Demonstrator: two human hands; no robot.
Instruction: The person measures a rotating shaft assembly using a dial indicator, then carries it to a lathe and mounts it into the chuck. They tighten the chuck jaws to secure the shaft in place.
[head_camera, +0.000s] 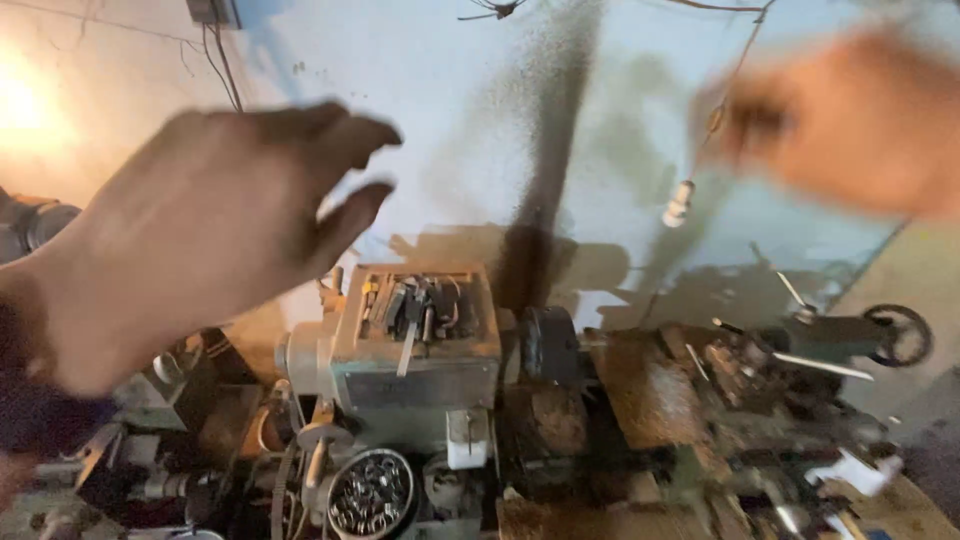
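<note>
My left hand (190, 235) is raised in the air at the left, fingers spread and slightly curled, holding nothing. My right hand (850, 120) is blurred at the upper right, raised near a hanging wire with a small bulb fitting (678, 203); its fingers seem pinched around something small and dark, but the blur hides what. Below both hands stands an old green lathe (420, 370), its headstock top tray holding several dark tools (420, 305). Neither hand touches the machine.
A round tin of metal rings (372, 492) sits at the lathe's front. The chuck (548, 345), the rusty carriage (730, 370) and a handwheel (900, 335) extend right. A stained pale wall rises behind. Clutter and machine parts fill the lower left.
</note>
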